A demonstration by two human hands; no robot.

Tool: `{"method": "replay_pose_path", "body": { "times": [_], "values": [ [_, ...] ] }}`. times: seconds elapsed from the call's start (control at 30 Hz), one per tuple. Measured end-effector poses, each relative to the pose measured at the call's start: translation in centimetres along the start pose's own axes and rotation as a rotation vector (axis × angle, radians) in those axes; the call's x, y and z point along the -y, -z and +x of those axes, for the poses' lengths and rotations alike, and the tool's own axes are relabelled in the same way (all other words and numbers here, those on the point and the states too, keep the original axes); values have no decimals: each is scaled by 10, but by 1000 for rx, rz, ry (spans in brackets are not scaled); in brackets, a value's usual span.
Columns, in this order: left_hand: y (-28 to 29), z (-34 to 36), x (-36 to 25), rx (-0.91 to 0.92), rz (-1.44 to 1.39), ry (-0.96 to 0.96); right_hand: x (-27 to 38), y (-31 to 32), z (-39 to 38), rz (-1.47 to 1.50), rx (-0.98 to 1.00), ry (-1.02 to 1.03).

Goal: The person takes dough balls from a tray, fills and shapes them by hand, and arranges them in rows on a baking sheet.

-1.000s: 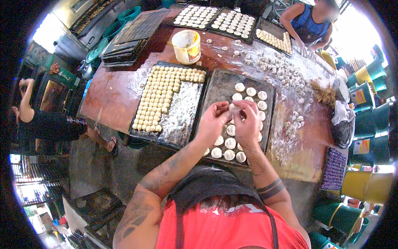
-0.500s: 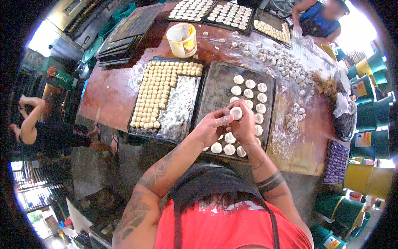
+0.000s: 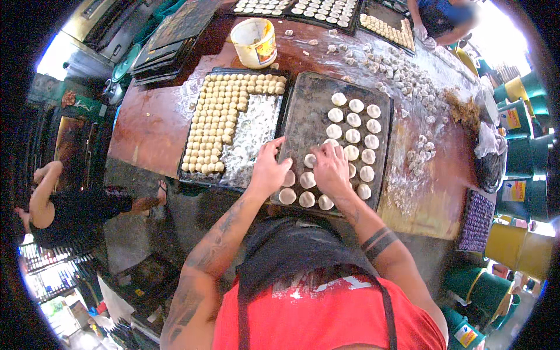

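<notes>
My right hand (image 3: pixel 332 170) is over the dark baking tray (image 3: pixel 306 99), with bent fingers on a flattened white dough round (image 3: pixel 311 160) at the tray's middle. Part of that round is hidden under the fingers. Rows of similar dough rounds (image 3: pixel 353 136) lie to the right of and below it. My left hand (image 3: pixel 270 169) is at the tray's left edge, thumb and fingers apart, holding nothing. Just left of it stands a second tray (image 3: pixel 248 185), dusted with white flour and partly filled with small yellowish dough balls (image 3: pixel 213 125).
A white bucket (image 3: pixel 254 44) stands behind the trays, beside stacked dark trays (image 3: pixel 166 55). Small floured lumps (image 3: pixel 402 79) are scattered at right. Further filled trays (image 3: pixel 326 11) line the far edge, where another person (image 3: pixel 440 23) works. A second person (image 3: pixel 76 210) is at far left.
My hands have come apart. The dough round they held up has gone down to the tray with my right hand, while my left hand has moved left and opened.
</notes>
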State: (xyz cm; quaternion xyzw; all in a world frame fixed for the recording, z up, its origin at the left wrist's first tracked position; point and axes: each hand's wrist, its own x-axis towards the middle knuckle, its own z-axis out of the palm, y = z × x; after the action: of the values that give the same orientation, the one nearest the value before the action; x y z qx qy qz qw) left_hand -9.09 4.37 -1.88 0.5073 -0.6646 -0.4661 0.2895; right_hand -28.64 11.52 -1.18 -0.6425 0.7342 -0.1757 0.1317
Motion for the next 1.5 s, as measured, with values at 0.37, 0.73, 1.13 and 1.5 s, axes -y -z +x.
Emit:
{"method": "replay_pose_path", "body": {
  "times": [0.37, 0.73, 1.13, 1.5],
  "values": [
    [26, 6, -4, 118, 88, 23, -150, 29, 5, 224, -235, -244],
    [110, 78, 78, -345, 971, -353, -290, 45, -65, 523, -525, -534],
    [-41, 23, -99, 204, -770, 306, 5, 88, 13, 547, -317, 84],
    [-32, 16, -120, 269, -895, 187, -10, 91, 12, 1150, -5, -149]
  ]
}}
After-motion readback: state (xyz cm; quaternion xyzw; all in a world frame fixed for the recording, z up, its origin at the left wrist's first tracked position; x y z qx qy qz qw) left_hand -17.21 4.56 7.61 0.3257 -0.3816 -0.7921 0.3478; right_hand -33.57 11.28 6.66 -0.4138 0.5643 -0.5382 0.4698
